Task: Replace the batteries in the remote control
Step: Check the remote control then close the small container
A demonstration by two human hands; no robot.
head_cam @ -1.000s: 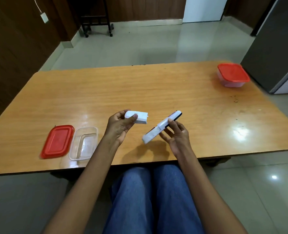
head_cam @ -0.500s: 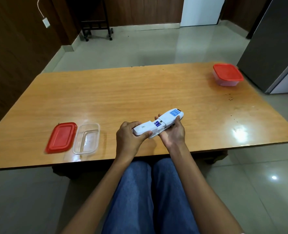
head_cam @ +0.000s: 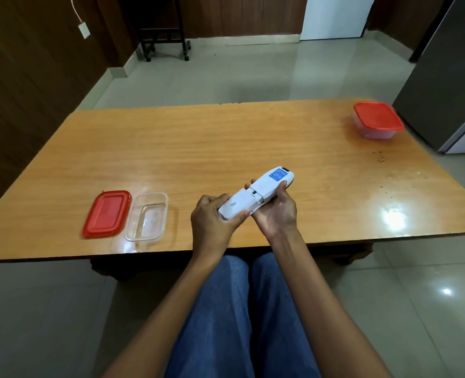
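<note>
1. Head view, largest first: the wooden table [head_cam: 225,137] carries a closed red-lidded container [head_cam: 377,120] at 2 o'clock.
2. At 9 o'clock an open clear container [head_cam: 146,216] sits empty, touching its red lid [head_cam: 106,213].
3. Over the near edge, my right hand [head_cam: 276,214] grips the white remote control [head_cam: 264,192], back side up.
4. My left hand [head_cam: 212,222] clasps the battery cover [head_cam: 236,208], nearly seated; I judge only closing remains.
</note>
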